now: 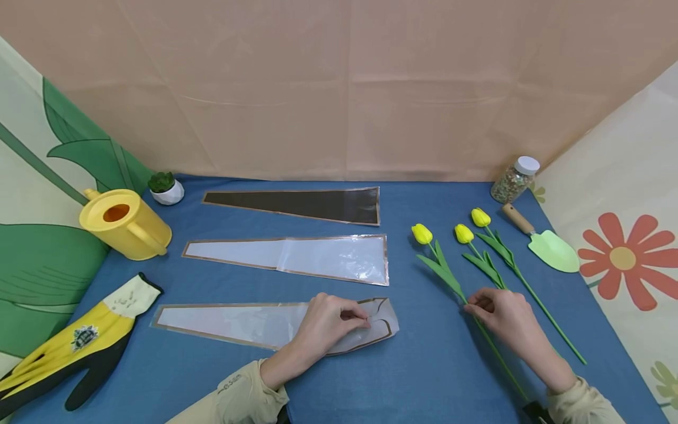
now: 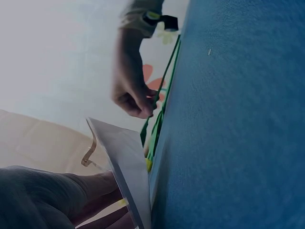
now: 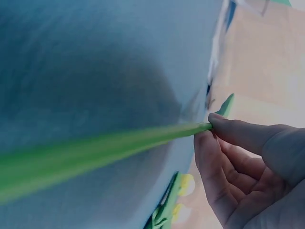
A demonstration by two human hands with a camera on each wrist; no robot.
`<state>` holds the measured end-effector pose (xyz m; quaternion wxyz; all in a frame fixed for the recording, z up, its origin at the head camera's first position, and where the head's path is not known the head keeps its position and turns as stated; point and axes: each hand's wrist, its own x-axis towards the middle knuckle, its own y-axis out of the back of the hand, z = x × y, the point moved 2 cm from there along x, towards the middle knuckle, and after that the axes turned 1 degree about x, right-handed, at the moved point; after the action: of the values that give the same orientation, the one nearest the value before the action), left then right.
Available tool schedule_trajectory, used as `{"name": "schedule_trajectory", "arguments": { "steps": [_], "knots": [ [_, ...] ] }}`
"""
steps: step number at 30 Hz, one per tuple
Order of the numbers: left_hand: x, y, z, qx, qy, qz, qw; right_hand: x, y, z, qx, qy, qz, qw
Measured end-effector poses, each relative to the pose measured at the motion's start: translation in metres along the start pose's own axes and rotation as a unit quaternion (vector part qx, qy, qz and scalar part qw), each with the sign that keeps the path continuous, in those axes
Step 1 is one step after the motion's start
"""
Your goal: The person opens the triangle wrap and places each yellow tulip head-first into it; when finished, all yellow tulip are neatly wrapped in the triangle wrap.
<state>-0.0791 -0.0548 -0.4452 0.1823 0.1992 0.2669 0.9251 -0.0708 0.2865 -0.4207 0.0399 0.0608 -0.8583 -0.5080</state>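
My left hand pinches the wide right end of the nearest tapered clear flower sleeve, which has a gold border. That end is lifted and bulges apart; in the left wrist view the sleeve stands up off the cloth beside the fingers. With thumb and forefinger my right hand grips the green stem of a yellow tulip, just below its leaves. The tulip slants over the table, its flower pointing away. In the right wrist view the stem runs from the fingertips toward the camera.
Two more tulips lie right of my right hand, near a green trowel and a lidded jar. A clear sleeve and a dark one lie behind. Leftward are a watering can, potted succulent and glove.
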Motion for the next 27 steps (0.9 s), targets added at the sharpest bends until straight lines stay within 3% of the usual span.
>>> {"name": "schedule_trajectory", "arguments": {
  "steps": [7,18,27],
  "knots": [
    [0.0,0.0,-0.001,-0.002,0.001,-0.002,1.0,-0.004,0.013,-0.01,0.052,-0.023,0.004,0.9984],
    [0.0,0.0,0.0,-0.001,-0.002,0.0,1.0,-0.01,0.029,-0.019,0.084,-0.033,0.03,0.9955],
    [-0.001,0.0,-0.002,-0.002,-0.002,-0.003,1.0,-0.012,0.035,-0.019,0.174,-0.064,0.071,0.9802]
  ]
}}
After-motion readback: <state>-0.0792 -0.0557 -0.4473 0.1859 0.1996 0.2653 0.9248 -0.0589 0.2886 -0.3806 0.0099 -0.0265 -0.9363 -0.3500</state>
